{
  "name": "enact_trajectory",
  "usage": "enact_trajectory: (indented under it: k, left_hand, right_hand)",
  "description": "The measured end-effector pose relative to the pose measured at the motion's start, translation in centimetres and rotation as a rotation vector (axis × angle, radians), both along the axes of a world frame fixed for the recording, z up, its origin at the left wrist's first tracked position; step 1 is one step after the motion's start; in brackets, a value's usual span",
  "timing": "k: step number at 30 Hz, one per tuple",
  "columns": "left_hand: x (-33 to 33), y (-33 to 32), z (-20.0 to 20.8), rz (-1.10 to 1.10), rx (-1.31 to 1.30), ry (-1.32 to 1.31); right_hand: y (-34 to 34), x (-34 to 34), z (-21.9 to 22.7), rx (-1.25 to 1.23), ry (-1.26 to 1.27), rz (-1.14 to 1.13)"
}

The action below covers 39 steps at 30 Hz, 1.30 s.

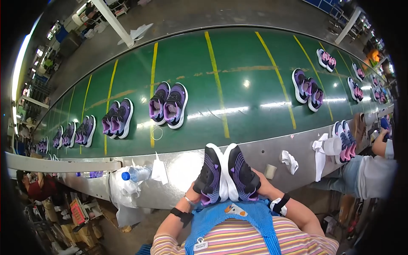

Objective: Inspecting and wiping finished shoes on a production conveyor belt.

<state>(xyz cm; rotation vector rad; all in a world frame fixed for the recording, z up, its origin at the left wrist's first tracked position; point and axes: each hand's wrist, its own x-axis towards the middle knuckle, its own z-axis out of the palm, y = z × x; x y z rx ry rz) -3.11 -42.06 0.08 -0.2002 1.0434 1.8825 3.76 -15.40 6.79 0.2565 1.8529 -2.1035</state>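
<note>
Two black-purple shoes point(211, 170), soles point(223, 180) touching, seem clamped one apiece in two partly hidden hands point(264, 185).

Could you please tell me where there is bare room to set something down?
The green belt is bare between the shoe pair left of centre and its next pair rightward. Shoes crowd its far ends; a bottle and white plastic crowd the left ledge.

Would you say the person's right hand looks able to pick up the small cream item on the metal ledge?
Probably not yet: the cream item lies close to the right hand with nothing visible between, but that hand holds a dark shoe.
</note>
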Motion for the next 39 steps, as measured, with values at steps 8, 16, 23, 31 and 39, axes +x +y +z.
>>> enact_trajectory:
  k: [8,16,23,31,39]
  left_hand:
    - [-3.1,-1.7,4.5,-0.045,-0.448,0.752]
    - [-3.1,-4.4,3.7,-0.009,-0.555,1.006]
    - [-2.0,-4.9,3.8,0.055,-0.474,0.785]
    - [-2.0,-6.0,4.1,0.078,-0.553,0.96]
    - [-2.7,-6.0,7.9,0.044,-0.93,1.415]
  right_hand:
    - [0.9,0.4,-0.2,-0.196,-0.069,-0.031]
    - [0.9,0.7,0.7,-0.015,0.082,0.007]
    - [0.3,1.1,1.2,0.038,0.095,-0.023]
    - [-0.5,1.1,1.0,0.058,0.102,-0.04]
    - [-1.8,0.9,1.4,0.46,0.32,-0.047]
